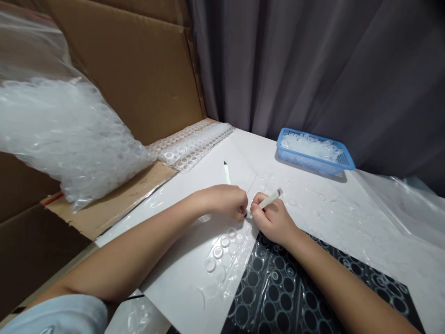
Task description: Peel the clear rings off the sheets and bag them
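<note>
My right hand (273, 218) is wrapped round a pale, pen-shaped tool (271, 198), its dark tip pointing down and left. Close beside that tip, my left hand (227, 202) is closed with curled fingers; what they pinch is hidden. Under both hands lies a clear plastic sheet (239, 253) with several clear rings (218, 252) in a row. A second pale stick with a dark point (227, 172) lies on the white tabletop (181, 283) beyond my left hand.
A blue basket (316, 167) of small clear pieces stands at the back right. Left is a big bag of clear rings (79, 134) against cardboard (132, 60). Ring-filled strips (198, 144) lie behind. A black panel under ring-patterned plastic (278, 292) lies below my right forearm.
</note>
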`<state>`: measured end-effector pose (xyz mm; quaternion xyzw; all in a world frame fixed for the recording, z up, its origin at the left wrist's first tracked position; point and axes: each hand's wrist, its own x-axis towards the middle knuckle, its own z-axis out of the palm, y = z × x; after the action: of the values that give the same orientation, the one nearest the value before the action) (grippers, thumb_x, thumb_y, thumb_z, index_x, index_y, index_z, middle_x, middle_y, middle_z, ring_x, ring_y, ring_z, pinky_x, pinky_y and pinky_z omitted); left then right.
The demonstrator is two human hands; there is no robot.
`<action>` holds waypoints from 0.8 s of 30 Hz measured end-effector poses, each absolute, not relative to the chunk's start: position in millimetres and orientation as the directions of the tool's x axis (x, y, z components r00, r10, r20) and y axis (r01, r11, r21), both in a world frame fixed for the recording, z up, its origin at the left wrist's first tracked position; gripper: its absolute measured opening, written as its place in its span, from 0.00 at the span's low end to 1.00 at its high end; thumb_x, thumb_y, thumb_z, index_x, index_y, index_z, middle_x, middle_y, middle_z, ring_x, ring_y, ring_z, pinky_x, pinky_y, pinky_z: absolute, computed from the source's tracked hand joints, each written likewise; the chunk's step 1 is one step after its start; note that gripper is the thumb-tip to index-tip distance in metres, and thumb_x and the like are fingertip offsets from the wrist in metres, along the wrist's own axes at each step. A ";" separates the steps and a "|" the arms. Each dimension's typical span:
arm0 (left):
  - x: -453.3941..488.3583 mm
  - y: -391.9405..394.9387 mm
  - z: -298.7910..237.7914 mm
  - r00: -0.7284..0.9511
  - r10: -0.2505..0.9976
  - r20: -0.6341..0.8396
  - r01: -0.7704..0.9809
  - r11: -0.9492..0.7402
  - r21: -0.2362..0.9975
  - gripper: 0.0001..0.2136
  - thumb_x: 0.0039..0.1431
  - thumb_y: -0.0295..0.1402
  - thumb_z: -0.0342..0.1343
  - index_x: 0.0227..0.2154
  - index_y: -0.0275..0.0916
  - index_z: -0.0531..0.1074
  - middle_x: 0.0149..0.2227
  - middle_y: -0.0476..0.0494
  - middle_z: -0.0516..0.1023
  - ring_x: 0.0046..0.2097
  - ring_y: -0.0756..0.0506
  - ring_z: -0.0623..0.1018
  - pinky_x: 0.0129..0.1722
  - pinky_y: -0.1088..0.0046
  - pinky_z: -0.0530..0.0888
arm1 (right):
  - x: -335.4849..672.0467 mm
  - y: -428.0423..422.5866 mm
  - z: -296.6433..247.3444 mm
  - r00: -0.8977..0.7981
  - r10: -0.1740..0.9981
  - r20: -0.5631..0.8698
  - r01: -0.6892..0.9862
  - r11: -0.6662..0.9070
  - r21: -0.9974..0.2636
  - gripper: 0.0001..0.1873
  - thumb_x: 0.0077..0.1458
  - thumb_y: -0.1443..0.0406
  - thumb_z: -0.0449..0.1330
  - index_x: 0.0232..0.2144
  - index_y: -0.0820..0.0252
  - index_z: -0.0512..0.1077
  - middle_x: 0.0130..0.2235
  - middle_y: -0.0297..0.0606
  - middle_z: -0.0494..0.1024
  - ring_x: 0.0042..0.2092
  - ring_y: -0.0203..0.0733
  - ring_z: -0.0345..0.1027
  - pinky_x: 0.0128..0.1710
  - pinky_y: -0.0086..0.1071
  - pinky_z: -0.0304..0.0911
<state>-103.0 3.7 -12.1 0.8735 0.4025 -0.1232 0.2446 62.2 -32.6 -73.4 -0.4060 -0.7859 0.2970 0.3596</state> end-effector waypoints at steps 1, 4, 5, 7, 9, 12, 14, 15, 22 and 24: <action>-103.6 5.0 -14.3 0.657 0.631 -0.412 0.753 -0.569 0.330 0.05 0.45 0.28 0.54 0.18 0.37 0.72 0.16 0.50 0.66 0.19 0.52 0.60 0.22 0.72 0.55 | 62.2 -32.9 -72.7 -0.423 0.846 0.324 0.427 0.502 -0.752 0.10 0.55 0.65 0.48 0.23 0.56 0.60 0.19 0.29 0.63 0.22 0.34 0.59 0.23 0.29 0.51; -112.6 14.8 -16.3 0.717 0.563 -0.411 0.697 -0.559 0.449 0.04 0.47 0.27 0.52 0.22 0.37 0.71 0.19 0.51 0.68 0.21 0.52 0.63 0.22 0.75 0.59 | 62.8 -33.3 -70.9 -0.430 0.845 0.318 0.436 0.503 -0.746 0.10 0.55 0.65 0.47 0.23 0.57 0.61 0.19 0.29 0.62 0.21 0.34 0.59 0.23 0.29 0.51; -117.4 19.1 -14.5 0.732 0.549 -0.404 0.678 -0.531 0.509 0.04 0.48 0.27 0.51 0.23 0.37 0.70 0.20 0.51 0.69 0.22 0.52 0.64 0.22 0.76 0.60 | 63.1 -33.3 -70.5 -0.430 0.847 0.313 0.439 0.499 -0.747 0.09 0.56 0.65 0.47 0.24 0.57 0.61 0.19 0.28 0.62 0.21 0.34 0.58 0.23 0.28 0.51; -127.0 26.9 -7.5 0.744 0.552 -0.377 0.647 -0.454 0.612 0.04 0.50 0.29 0.50 0.25 0.37 0.69 0.22 0.52 0.68 0.23 0.52 0.65 0.23 0.78 0.62 | 63.4 -33.3 -70.4 -0.427 0.850 0.307 0.438 0.492 -0.753 0.09 0.56 0.65 0.48 0.24 0.57 0.62 0.18 0.28 0.62 0.22 0.35 0.59 0.23 0.28 0.52; -133.4 30.6 1.6 0.718 0.583 -0.381 0.655 -0.378 0.654 0.03 0.51 0.29 0.48 0.26 0.37 0.66 0.23 0.52 0.68 0.23 0.53 0.66 0.22 0.79 0.63 | 63.0 -33.5 -71.5 -0.404 0.867 0.292 0.411 0.458 -0.788 0.09 0.55 0.65 0.49 0.24 0.57 0.62 0.19 0.29 0.66 0.23 0.35 0.62 0.25 0.28 0.54; -132.7 25.9 9.9 0.611 0.625 -0.485 0.771 -0.331 0.545 0.04 0.51 0.30 0.48 0.26 0.37 0.66 0.25 0.50 0.71 0.23 0.52 0.69 0.21 0.78 0.64 | 60.7 -34.8 -74.7 -0.337 0.920 0.199 0.328 0.312 -0.892 0.09 0.54 0.65 0.50 0.23 0.57 0.63 0.19 0.30 0.70 0.22 0.35 0.64 0.24 0.28 0.56; -126.7 18.4 9.6 0.555 0.634 -0.539 0.829 -0.367 0.421 0.05 0.52 0.31 0.48 0.27 0.37 0.67 0.25 0.49 0.73 0.23 0.51 0.70 0.21 0.77 0.63 | 58.8 -36.2 -76.6 -0.327 0.935 0.138 0.296 0.240 -0.925 0.09 0.54 0.65 0.50 0.23 0.57 0.64 0.18 0.30 0.71 0.20 0.34 0.63 0.22 0.27 0.55; -123.0 14.4 8.3 0.555 0.633 -0.540 0.831 -0.408 0.377 0.05 0.52 0.32 0.48 0.27 0.37 0.68 0.25 0.49 0.73 0.23 0.51 0.69 0.21 0.76 0.63 | 58.0 -36.9 -77.1 -0.334 0.934 0.128 0.300 0.234 -0.925 0.09 0.53 0.65 0.50 0.23 0.57 0.64 0.18 0.30 0.70 0.20 0.34 0.62 0.21 0.27 0.55; -109.0 2.8 1.6 0.608 0.581 -0.542 0.788 -0.526 0.321 0.09 0.45 0.29 0.58 0.33 0.38 0.72 0.27 0.48 0.73 0.25 0.50 0.68 0.22 0.76 0.61 | 57.3 -40.2 -73.3 -0.408 0.884 0.229 0.337 0.379 -0.862 0.09 0.53 0.67 0.50 0.23 0.58 0.65 0.21 0.31 0.71 0.24 0.35 0.65 0.25 0.28 0.57; -109.8 3.9 0.0 0.607 0.556 -0.568 0.790 -0.498 0.357 0.12 0.44 0.30 0.60 0.36 0.39 0.72 0.29 0.49 0.74 0.26 0.49 0.70 0.23 0.76 0.62 | 57.5 -40.8 -72.2 -0.425 0.874 0.236 0.333 0.393 -0.857 0.08 0.53 0.67 0.50 0.23 0.58 0.65 0.21 0.31 0.71 0.24 0.35 0.65 0.25 0.28 0.57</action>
<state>-109.8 3.9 0.0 0.8435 0.3988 -0.1934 0.3033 57.5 -40.8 -72.2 -0.4000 -0.7541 0.3789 0.3574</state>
